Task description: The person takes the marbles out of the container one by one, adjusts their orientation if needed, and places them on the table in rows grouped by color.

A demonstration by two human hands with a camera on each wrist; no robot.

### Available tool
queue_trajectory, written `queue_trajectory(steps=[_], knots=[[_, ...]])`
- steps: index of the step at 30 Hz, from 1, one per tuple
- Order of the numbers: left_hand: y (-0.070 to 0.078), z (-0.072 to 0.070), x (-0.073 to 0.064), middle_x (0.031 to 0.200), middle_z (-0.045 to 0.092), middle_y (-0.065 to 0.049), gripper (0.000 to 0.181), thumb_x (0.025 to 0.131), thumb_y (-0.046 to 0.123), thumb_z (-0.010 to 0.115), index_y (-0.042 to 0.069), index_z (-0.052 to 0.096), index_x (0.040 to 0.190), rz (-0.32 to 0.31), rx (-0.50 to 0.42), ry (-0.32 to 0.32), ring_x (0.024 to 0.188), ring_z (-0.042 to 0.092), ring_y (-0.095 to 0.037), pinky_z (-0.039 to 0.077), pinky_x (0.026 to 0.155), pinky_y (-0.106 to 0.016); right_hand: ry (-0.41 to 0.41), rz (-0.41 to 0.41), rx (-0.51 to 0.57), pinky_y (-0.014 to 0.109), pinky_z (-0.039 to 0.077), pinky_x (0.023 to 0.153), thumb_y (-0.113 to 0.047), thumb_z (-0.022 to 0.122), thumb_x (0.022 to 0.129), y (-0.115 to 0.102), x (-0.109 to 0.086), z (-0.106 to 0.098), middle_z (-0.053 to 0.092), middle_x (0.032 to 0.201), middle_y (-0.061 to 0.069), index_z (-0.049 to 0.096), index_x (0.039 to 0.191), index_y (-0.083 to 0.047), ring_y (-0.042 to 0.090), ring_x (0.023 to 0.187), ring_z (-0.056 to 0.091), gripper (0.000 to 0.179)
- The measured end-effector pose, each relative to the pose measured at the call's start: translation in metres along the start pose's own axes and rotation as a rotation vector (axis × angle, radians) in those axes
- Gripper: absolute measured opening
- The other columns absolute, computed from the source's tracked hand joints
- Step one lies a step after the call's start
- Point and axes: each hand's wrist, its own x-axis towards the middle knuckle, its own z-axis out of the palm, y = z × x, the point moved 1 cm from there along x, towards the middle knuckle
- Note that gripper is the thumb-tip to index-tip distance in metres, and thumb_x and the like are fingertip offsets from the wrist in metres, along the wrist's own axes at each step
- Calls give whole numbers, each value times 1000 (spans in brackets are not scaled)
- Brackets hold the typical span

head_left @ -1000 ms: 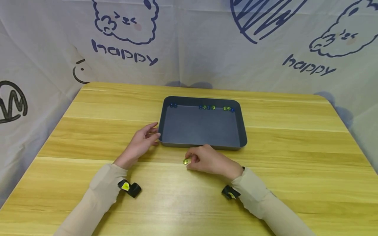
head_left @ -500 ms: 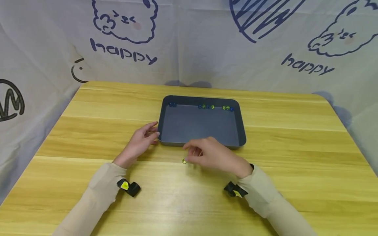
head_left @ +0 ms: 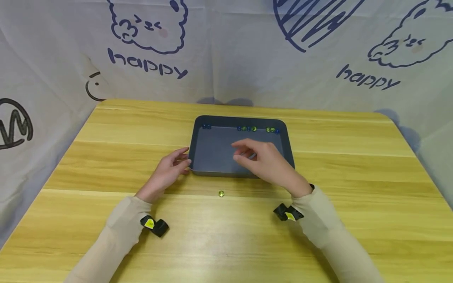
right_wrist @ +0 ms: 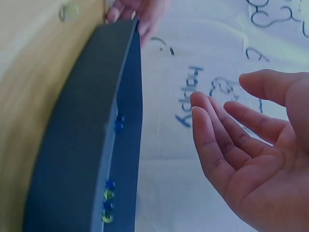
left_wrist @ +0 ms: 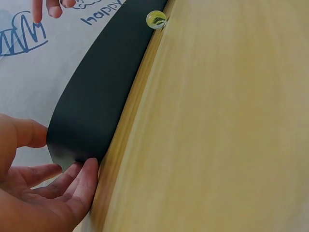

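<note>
Right hand (head_left: pixel 267 162) has left the clear, yellow-swirled marble (head_left: pixel 221 193).

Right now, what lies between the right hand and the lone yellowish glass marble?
In the head view, the grey rectangular tray's near wall, then bare wooden tabletop.

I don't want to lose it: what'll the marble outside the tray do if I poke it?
The marble looks round, so it'll probably roll. Its shiny, glassy surface may feel slippery. Pushed forward, it could bump the nearby tray.
</note>
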Motion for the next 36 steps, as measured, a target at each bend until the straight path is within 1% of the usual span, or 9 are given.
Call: queue_trajectory(steps=[2,7,13,20,23,30,36], knots=[[0,0,0,141,41,-27,54,102,11,47,-2,27,150,2,2,0,114,54,-36,50,92,-37,24,19,-8,34,52,79,-16,60,97,3,3,-6,67,103,1,60,129,-6,15,92,62,34],[0,0,0,140,41,-27,54,102,11,47,-2,27,150,1,5,3,114,54,-36,50,92,-37,81,58,-7,37,52,75,-16,61,97,13,12,-20,68,103,5,60,129,-7,19,88,63,34],[0,0,0,141,41,-26,54,102,11,47,-1,27,151,-1,1,1,113,55,-36,50,92,-37,109,96,12,36,52,72,-16,59,98,21,24,-31,67,100,8,58,130,-6,21,83,64,34],[0,0,0,140,41,-26,54,102,11,48,-1,27,151,-2,-3,4,112,55,-35,50,92,-37,128,158,40,37,54,78,-18,58,99,31,42,-44,66,107,15,55,134,-4,23,90,65,38],[0,0,0,140,41,-27,54,102,11,47,-1,27,151,-3,-9,5,112,55,-35,50,91,-37,132,184,56,37,54,80,-18,57,99,35,49,-49,66,110,16,54,135,-4,25,92,65,38],[0,1,0,140,41,-27,54,102,10,47,-2,27,151,0,-12,4,111,55,-35,51,91,-36,155,254,156,39,54,82,-15,55,99,44,66,-57,63,115,21,54,134,-3,29,96,64,37],[0,0,1,140,42,-26,55,102,11,47,-1,26,151,-8,2,7,113,55,-35,51,91,-36,184,305,256,38,54,83,-14,55,99,57,77,-56,63,115,20,56,132,-2,28,98,64,35]])
